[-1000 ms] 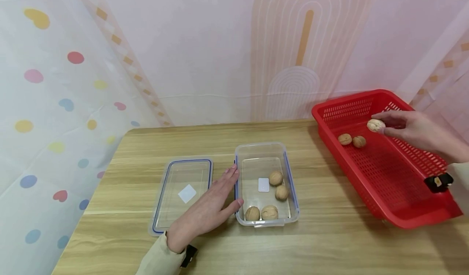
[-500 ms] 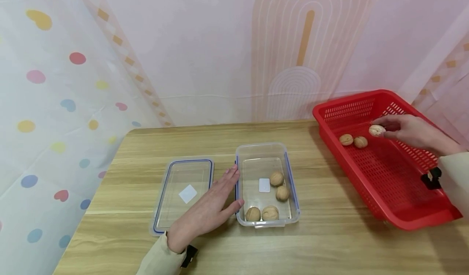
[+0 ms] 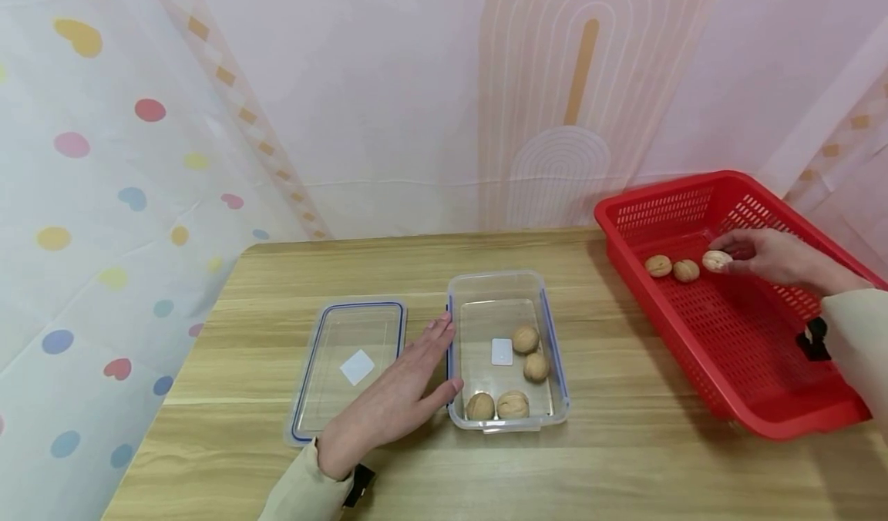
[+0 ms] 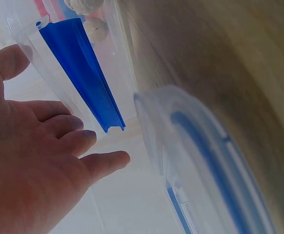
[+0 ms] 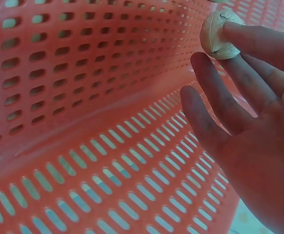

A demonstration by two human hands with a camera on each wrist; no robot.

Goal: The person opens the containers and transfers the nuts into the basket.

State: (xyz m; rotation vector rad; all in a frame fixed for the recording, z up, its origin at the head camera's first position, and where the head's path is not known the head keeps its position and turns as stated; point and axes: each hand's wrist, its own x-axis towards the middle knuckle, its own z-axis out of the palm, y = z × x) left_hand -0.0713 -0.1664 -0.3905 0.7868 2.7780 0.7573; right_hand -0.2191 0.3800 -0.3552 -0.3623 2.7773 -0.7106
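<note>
My right hand is inside the red plastic basket and pinches a pale walnut between thumb and fingers; the right wrist view shows the same walnut at the fingertips. Just left of it, two browner walnuts lie on the basket floor. My left hand has its fingers extended against the left side of a clear plastic container. Several walnuts and a small white packet lie in that container. The left wrist view has the hand beside a blue side latch.
A clear lid with a blue seal lies on the wooden table, left of the container, with a white square on it. Behind the table hangs a patterned cloth. The basket's high rim surrounds the right hand.
My right hand has lowered into the basket with the pale walnut, bringing it beside the two other walnuts. The left hand keeps its place at the container.
</note>
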